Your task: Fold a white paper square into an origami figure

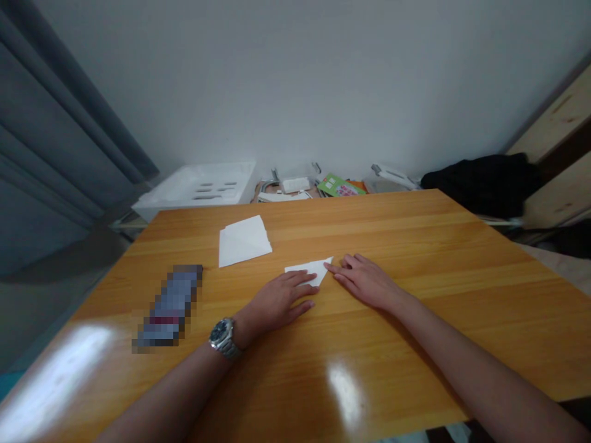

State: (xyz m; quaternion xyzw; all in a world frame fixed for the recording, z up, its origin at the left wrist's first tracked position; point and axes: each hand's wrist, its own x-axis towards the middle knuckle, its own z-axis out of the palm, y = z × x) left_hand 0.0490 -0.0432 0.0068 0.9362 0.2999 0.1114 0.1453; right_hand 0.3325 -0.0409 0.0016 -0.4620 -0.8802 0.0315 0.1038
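Observation:
A small folded piece of white paper (318,268) lies flat on the wooden table, with a pointed corner toward the upper right. My left hand (279,299), a metal watch (222,335) on its wrist, rests over the paper's left and lower part with fingers stretched out and apart. Part of the paper is hidden under those fingers. From the right, my right hand (364,280) reaches in, its index fingertip touching the paper near the right corner. The other fingers of that hand are loosely bent, and nothing is gripped in it.
White paper sheets (244,241) lie to the upper left on the table (415,246). A pixelated, phone-like flat object (170,306) is at the left. Behind the far edge are a white tray (198,184), a green booklet (339,185) and black cloth (480,183).

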